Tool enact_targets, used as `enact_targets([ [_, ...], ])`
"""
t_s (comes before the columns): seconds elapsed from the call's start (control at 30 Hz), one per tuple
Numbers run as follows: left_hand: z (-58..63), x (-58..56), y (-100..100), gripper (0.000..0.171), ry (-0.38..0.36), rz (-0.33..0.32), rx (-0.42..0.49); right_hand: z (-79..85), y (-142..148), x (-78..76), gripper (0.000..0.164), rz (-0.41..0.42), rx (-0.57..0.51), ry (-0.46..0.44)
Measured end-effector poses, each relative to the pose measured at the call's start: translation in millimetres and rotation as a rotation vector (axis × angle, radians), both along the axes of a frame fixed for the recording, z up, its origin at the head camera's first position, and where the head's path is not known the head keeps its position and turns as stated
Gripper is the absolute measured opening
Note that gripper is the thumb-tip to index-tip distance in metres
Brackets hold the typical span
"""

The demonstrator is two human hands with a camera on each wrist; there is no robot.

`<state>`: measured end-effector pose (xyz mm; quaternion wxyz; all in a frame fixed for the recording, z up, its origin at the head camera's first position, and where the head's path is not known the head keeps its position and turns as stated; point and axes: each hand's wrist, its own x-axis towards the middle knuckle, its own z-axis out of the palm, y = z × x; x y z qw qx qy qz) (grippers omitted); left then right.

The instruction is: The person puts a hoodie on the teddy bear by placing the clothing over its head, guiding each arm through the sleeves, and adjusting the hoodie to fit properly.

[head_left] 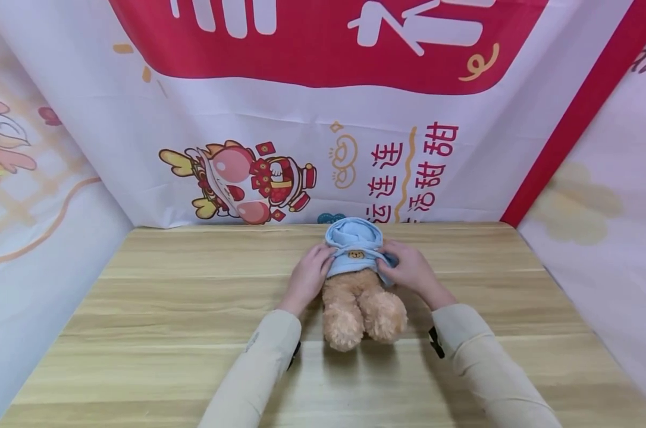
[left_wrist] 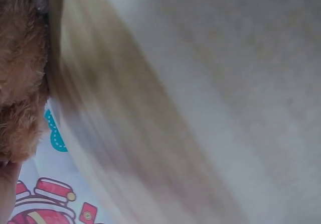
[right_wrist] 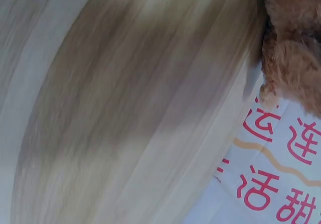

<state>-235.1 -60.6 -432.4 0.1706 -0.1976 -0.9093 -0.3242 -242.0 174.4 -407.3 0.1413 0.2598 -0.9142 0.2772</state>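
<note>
And here are your fingers [head_left: 323,254], right up at the blue garment [head_left: 340,267]: your left hand [head_left: 308,274] pinches its left edge, your right hand [head_left: 411,270] grips the other side, the blue folds gathered between thumb and fingers. Between your two hands sits the small bear-face patch [head_left: 356,254], and above it the round, crumpled blue top [head_left: 353,232] lies toward the far edge. Out of the hem comes the brown plush toy [head_left: 355,282], lying on the tabletop [head_left: 194,333] close to its back edge, both furry legs [head_left: 343,324] pointing your way; its head is hidden from view. Your wrist cameras catch brown fur at the frame edge, with a sliver of hand in the left one. Moving out, your pale sleeves [head_left: 259,362] reach in from either side of the toy, a dark strap [head_left: 436,343] showing at the right cuff. Behind it all hangs the white backdrop [head_left: 291,107], with its red panel [head_left: 323,59], a cartoon figure [head_left: 242,181] on the left and red characters [head_left: 387,156] on the right.
</note>
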Motion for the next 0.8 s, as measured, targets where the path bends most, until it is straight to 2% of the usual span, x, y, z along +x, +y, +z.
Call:
enact_targets([
  [0.2,8.9,-6.0,-1.3,0.013,0.202,0.034,-0.124,7.1,1.7,-1.9,0.017,0.012,0.141,0.088],
  [0.4,19.3,-5.0,-4.2,0.013,0.250,0.044,-0.199,12.0,2.3,-7.5,0.015,0.019,0.162,0.184],
  [0.5,24.2,-5.0,-5.5,0.014,0.251,0.067,-0.256,15.4,0.8,-8.6,0.016,0.013,0.174,0.210],
  [0.6,28.5,-5.7,-6.7,0.016,0.212,0.084,-0.284,18.6,-1.5,-8.6,0.018,0.009,0.188,0.214],
  [0.7,31.0,-6.7,-7.7,0.016,0.151,0.076,-0.277,19.8,-3.1,-8.5,0.019,-0.002,0.167,0.204],
  [0.8,31.1,-6.8,-8.3,0.013,0.123,0.058,-0.271,19.5,-3.7,-8.6,0.015,-0.002,0.127,0.233],
])
